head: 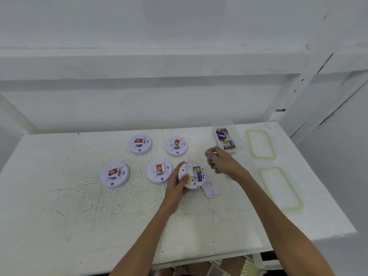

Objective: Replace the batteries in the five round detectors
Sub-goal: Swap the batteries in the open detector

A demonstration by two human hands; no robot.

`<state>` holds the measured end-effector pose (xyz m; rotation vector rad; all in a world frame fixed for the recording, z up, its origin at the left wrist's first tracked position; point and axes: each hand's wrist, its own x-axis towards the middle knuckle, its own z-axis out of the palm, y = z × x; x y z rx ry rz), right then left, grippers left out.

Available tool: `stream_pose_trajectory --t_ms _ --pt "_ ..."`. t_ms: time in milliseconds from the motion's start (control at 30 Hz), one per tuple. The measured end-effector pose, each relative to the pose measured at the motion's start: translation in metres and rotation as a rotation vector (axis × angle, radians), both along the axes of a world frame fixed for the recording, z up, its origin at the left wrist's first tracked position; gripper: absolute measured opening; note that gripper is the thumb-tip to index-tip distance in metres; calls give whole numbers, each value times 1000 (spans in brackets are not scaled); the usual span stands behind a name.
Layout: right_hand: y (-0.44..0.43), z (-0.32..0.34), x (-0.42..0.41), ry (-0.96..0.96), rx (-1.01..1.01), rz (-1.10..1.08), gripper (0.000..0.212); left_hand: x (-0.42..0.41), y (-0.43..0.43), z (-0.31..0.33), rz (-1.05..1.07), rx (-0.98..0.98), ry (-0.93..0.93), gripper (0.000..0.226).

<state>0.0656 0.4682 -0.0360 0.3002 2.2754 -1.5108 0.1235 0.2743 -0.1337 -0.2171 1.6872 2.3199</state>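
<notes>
Several white round detectors with red stickers lie face up on the white table (59,206), such as the far left detector (115,174) and the back right detector (176,146). My left hand (176,183) grips an overturned detector (194,174) with its battery bay exposed; a blue and yellow battery sits inside. My right hand (224,162) pinches a blue and yellow battery (207,156) just right of and above that detector. The detector's back cover (211,189) lies flat beside it.
A clear plastic box (238,136) holding several batteries stands at the back right. Right of it lie two clear lids with green rims, the back lid (260,144) and the front lid (280,188). A shelf runs above the table's far edge.
</notes>
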Motion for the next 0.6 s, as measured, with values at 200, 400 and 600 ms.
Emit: stream_pose_trajectory --t_ms 200,400,600 --pt "-19 -24 23 202 90 21 21 -1 1 -1 7 1 -6 42" --pt "-23 -38 35 552 273 32 9 -2 1 -4 11 9 -20 42" --pt "-30 -52 46 634 239 -3 9 -1 0 -3 4 25 -7 43"
